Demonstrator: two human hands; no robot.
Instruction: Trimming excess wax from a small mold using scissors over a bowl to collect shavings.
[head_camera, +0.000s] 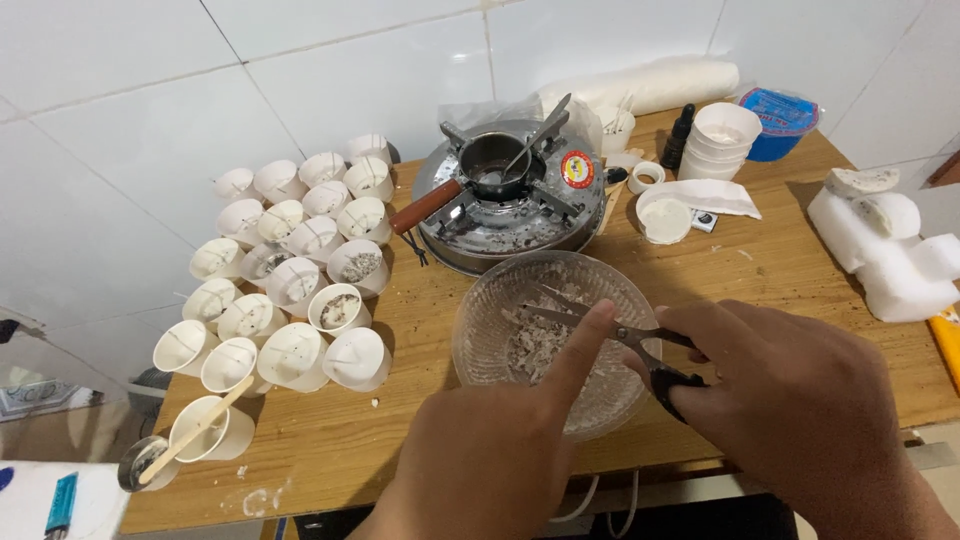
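Over the clear bowl (480, 330) at the counter's (400, 440) near edge, right hand (800, 400) grips scissors (610, 335) (blades parted, pointing left); left hand (500, 450), nearer, stretches its forefinger onto the blades.

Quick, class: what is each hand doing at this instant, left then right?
Left hand: holds nothing, forefinger touching the scissors over the clear bowl.
Right hand: closed on the scissors' handles.

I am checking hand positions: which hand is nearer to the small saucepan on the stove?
Left. The left hand reaches over the clear bowl, its forefinger pointing toward the saucepan. The right hand holds the scissors farther right and is more distant.
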